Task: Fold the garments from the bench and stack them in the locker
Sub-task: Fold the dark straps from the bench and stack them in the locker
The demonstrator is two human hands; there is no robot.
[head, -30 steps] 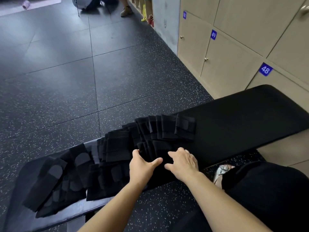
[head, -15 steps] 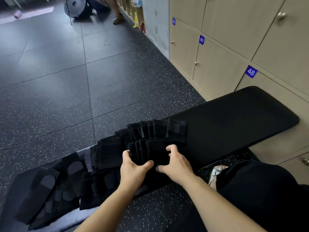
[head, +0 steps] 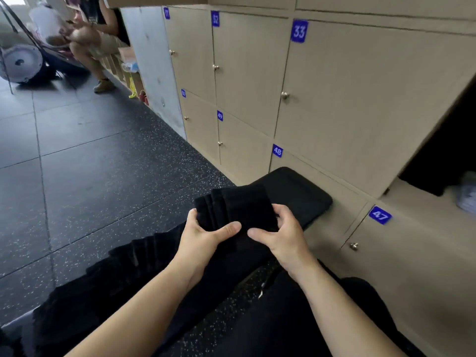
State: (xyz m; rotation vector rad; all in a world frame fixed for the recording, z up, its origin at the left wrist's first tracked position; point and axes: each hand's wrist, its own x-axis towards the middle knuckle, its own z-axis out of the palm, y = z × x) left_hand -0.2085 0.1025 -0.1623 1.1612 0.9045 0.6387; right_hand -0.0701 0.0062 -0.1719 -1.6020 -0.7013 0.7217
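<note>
One pile of folded black garments [head: 239, 207] is held up over the bench [head: 306, 199]. The left hand [head: 206, 237] grips the pile's left side, thumb in front and fingers curled round it. The right hand [head: 282, 237] grips the right side the same way. At least four folded layers show at the pile's left edge. More black garments [head: 123, 269] lie in one long row on the bench, down to the left of the arms; they are too dark to count. The far end of the bench is bare, and its rounded edge sits just beside the closed doors [head: 334, 99]. To the right, one locker [head: 443, 155] stands open, dark inside, with something white [head: 467, 194] and blurry at its bottom edge. Five blue number tags [head: 298, 31] can be read: 47, 48, 49, 32 and 33. On the left the dark speckled floor [head: 103, 189] is wide and open. Far off, one person [head: 90, 32] sits by the wall.
</note>
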